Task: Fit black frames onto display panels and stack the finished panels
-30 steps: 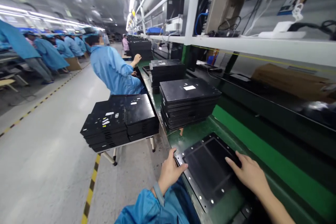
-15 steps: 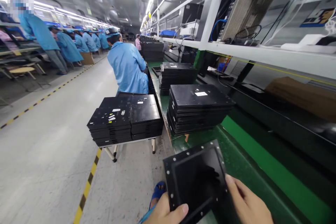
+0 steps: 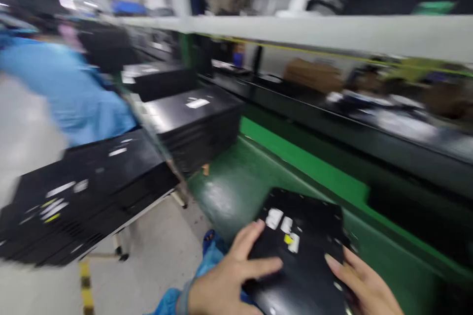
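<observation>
the black panel (image 3: 306, 251) lies flat on the green bench (image 3: 236, 182), its long axis running away from the person, label side up. the left hand (image 3: 225, 283) rests on its near left edge with fingers spread; the right hand (image 3: 364, 288) holds the right edge, fingers loosely curled. beyond the left hand stands a stack of black panels (image 3: 195, 123); further left, more stacks on a small table (image 3: 84, 192).

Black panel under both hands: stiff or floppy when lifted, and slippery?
The black panel looks flat and straight-edged under the left hand and right hand, so probably rigid. Its glossy face suggests it may slide easily on the green belt. Blur limits certainty.
</observation>
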`<control>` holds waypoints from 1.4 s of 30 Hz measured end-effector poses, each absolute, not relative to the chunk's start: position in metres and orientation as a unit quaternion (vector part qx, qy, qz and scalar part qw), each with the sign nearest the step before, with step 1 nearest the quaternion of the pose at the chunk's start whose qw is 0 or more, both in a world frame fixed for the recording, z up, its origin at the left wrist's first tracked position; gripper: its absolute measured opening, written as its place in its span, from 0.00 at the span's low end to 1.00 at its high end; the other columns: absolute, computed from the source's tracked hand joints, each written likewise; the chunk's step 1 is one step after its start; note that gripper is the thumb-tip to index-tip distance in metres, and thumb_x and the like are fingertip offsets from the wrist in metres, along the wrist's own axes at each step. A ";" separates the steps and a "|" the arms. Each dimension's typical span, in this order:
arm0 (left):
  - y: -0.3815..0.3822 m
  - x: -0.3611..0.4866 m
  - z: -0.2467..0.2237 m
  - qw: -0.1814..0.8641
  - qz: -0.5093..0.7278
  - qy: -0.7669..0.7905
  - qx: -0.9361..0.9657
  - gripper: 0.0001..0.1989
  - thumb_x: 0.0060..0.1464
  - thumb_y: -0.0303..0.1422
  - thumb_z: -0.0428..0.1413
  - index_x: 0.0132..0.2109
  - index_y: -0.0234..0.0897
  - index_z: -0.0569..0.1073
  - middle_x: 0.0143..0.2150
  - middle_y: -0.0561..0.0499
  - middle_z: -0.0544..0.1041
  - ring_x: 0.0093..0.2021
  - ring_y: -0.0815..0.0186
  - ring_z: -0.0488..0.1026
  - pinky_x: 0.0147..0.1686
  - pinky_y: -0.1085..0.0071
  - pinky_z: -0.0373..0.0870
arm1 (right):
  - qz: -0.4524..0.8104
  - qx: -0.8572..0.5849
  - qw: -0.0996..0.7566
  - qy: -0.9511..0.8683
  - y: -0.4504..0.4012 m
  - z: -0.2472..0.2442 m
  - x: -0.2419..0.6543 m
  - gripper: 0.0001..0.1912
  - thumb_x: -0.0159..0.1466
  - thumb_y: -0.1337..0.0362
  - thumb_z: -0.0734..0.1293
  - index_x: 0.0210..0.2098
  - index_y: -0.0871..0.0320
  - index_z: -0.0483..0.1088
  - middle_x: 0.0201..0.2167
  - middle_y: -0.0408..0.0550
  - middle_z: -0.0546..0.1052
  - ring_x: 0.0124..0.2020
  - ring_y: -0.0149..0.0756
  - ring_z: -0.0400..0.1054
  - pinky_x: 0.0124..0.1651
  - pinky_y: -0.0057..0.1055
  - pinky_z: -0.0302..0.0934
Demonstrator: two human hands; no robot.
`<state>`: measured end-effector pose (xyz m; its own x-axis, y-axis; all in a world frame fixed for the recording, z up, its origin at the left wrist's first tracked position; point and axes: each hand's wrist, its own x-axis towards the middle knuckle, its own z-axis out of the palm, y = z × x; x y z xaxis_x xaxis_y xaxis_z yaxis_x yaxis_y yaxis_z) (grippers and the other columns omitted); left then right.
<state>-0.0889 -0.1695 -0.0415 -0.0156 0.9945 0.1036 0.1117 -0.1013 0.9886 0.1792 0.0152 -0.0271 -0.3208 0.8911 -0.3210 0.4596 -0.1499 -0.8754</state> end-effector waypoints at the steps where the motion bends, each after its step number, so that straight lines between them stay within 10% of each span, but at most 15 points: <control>1: -0.169 -0.086 -0.047 0.477 0.527 0.505 0.490 0.43 0.46 0.53 0.72 0.68 0.50 0.73 0.80 0.45 0.49 0.78 0.36 0.46 0.75 0.37 0.44 | 0.553 -0.567 0.247 -0.558 -0.001 -0.022 0.180 0.38 0.52 0.40 0.78 0.57 0.51 0.76 0.37 0.53 0.84 0.40 0.56 0.80 0.41 0.45 0.77; 8: -0.120 -0.067 -0.086 0.610 0.486 0.611 0.137 0.50 0.45 0.50 0.73 0.72 0.40 0.67 0.59 0.42 0.81 0.60 0.52 0.77 0.58 0.63 0.76 | 0.673 -0.486 0.366 -0.421 -0.034 -0.039 0.198 0.30 0.60 0.44 0.76 0.54 0.55 0.76 0.34 0.47 0.81 0.30 0.39 0.73 0.39 0.36 0.69; 14: -0.095 -0.047 -0.093 0.494 0.430 0.672 0.347 0.42 0.51 0.56 0.66 0.66 0.36 0.74 0.45 0.47 0.80 0.41 0.63 0.77 0.42 0.69 0.76 | 0.354 -0.675 0.312 -0.567 -0.038 -0.071 0.221 0.29 0.67 0.41 0.67 0.52 0.57 0.81 0.18 0.38 0.68 0.22 0.34 0.63 0.30 0.31 0.54; 21: -0.096 -0.052 -0.087 0.404 0.368 0.712 0.441 0.40 0.52 0.61 0.61 0.61 0.36 0.79 0.52 0.44 0.77 0.35 0.64 0.74 0.30 0.69 0.72 | 0.191 -0.702 0.235 -0.645 -0.041 -0.063 0.239 0.18 0.72 0.51 0.64 0.41 0.54 0.82 0.30 0.46 0.78 0.35 0.39 0.73 0.40 0.33 0.59; 31: -0.095 -0.049 -0.093 0.509 0.340 0.719 0.329 0.49 0.40 0.62 0.68 0.65 0.40 0.75 0.54 0.45 0.80 0.49 0.54 0.78 0.46 0.63 0.78 | 0.229 -0.712 0.273 -0.605 -0.063 -0.078 0.213 0.12 0.67 0.53 0.68 0.37 0.54 0.66 0.34 0.44 0.73 0.34 0.38 0.69 0.38 0.32 0.59; 42: -0.058 0.049 -0.048 0.632 0.352 0.501 0.475 0.22 0.51 0.49 0.65 0.47 0.40 0.82 0.61 0.41 0.79 0.65 0.45 0.71 0.65 0.52 0.66 | 0.283 -0.728 0.402 -0.478 -0.065 -0.033 0.347 0.23 0.63 0.42 0.70 0.40 0.56 0.72 0.34 0.49 0.80 0.34 0.42 0.74 0.37 0.34 0.65</control>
<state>0.0488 -0.0579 -0.0483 0.2505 0.9210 -0.2983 0.0295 0.3007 0.9533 0.3466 -0.0651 -0.0328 0.3836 0.9231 -0.0277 0.4681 -0.2202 -0.8558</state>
